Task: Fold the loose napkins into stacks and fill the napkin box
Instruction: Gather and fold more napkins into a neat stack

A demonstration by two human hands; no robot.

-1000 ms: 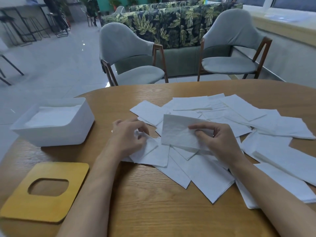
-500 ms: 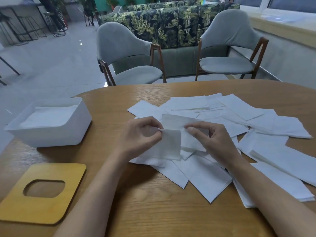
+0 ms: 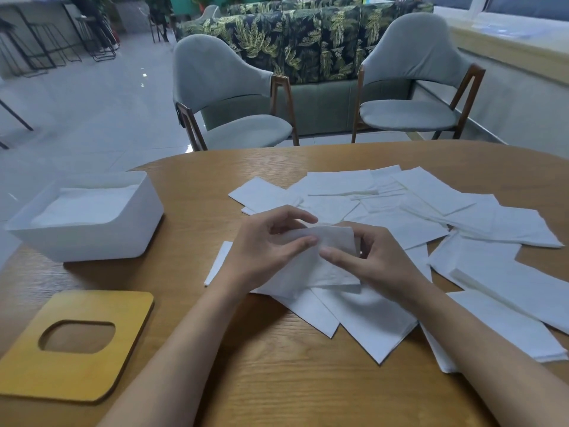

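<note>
Several loose white napkins (image 3: 409, 223) lie scattered over the middle and right of the wooden table (image 3: 277, 380). My left hand (image 3: 261, 254) and my right hand (image 3: 375, 260) meet over the near edge of the pile. Both pinch one white napkin (image 3: 326, 257) that is bent over between them, lifted slightly above the others. The white napkin box (image 3: 129, 232) stands at the table's left with a layer of napkins inside. Its yellow wooden lid (image 3: 74, 343), with an oval slot, lies flat in front of it.
Two grey armchairs (image 3: 228, 97) stand behind the table's far edge, with a leaf-patterned sofa (image 3: 308, 41) beyond them. Bare wood shows between the box and the napkin pile and along the near edge.
My left hand let go of a napkin on the table and came right to the napkin my right hand holds. Both hands now bend that napkin over between them.
</note>
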